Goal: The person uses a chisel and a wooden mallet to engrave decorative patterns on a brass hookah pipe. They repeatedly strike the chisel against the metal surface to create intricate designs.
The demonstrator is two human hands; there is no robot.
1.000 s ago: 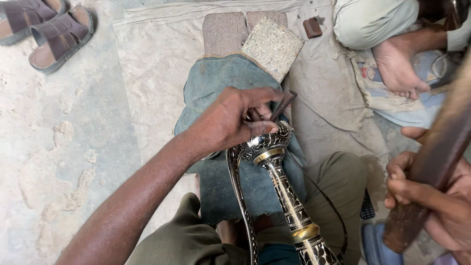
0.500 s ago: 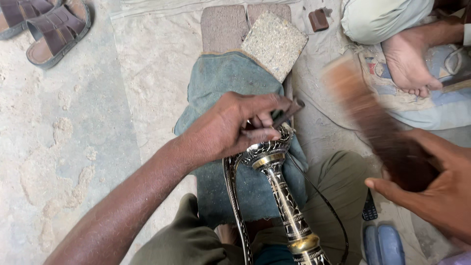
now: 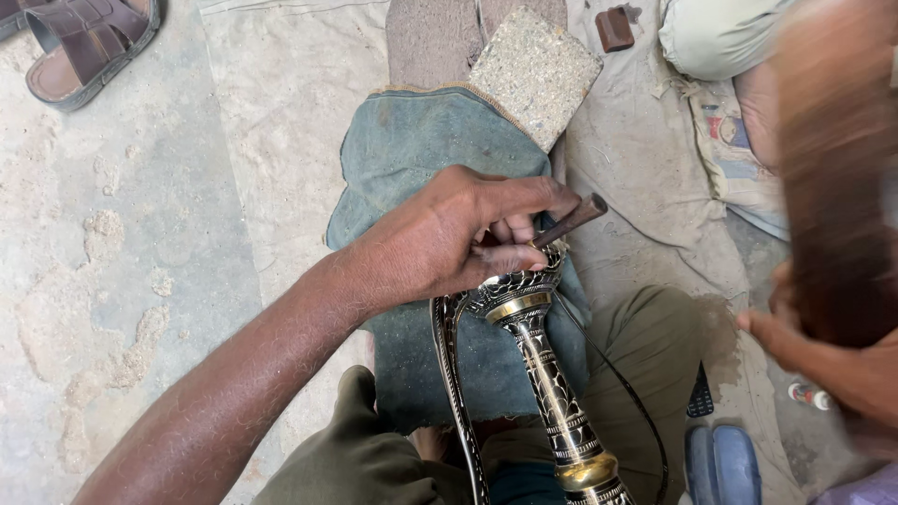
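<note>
Brass-banded engraved hilt [image 3: 552,393]: upright over blue cloth's [image 3: 421,140] near edge.
Left hand [image 3: 449,238]: fingers closed around small punch [image 3: 572,220] atop hilt.
Right hand [image 3: 842,365]: clasping blurred wooden mallet [image 3: 828,178].

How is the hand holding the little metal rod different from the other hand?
The left hand is sharp in the picture and pinches a thin metal rod against the top of the decorated hilt. The right hand is blurred and grips a thick brown wooden piece, raised off to the side. The left hand touches the hilt; the right hand is apart from it. Both are bare.
</note>
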